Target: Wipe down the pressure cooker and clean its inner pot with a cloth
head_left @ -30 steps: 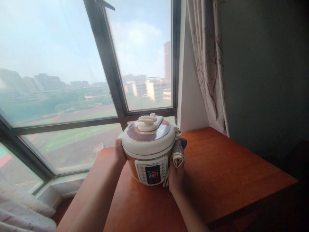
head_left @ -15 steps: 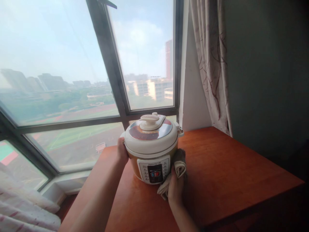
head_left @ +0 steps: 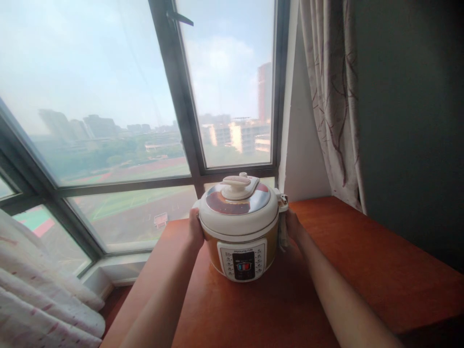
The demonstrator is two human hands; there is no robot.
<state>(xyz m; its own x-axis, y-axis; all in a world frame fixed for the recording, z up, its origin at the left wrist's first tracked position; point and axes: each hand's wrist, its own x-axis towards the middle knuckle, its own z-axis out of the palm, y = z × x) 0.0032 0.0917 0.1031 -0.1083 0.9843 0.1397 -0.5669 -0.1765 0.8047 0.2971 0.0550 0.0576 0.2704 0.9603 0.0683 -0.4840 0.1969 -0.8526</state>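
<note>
Fingers of both hands curled out of sight behind one cooker (head_left: 242,227); spread impossible to tell. Left hand (head_left: 196,229) flat against the cooker's left side, just under the lid rim. Right hand (head_left: 292,226) against the right side, pressing one folded cloth (head_left: 282,234) to the wall of the pot.

Largest first: one window (head_left: 108,96) of several panes, filling the left and middle. One red-brown table (head_left: 362,261) below it, bearing the cooker near its far edge. One patterned curtain (head_left: 335,96) hanging at the right, a second pale one (head_left: 43,299) bunched at lower left. One cooker, upright, lid on, one control panel (head_left: 244,261) facing the camera. One lid handle (head_left: 237,186) on top.
</note>
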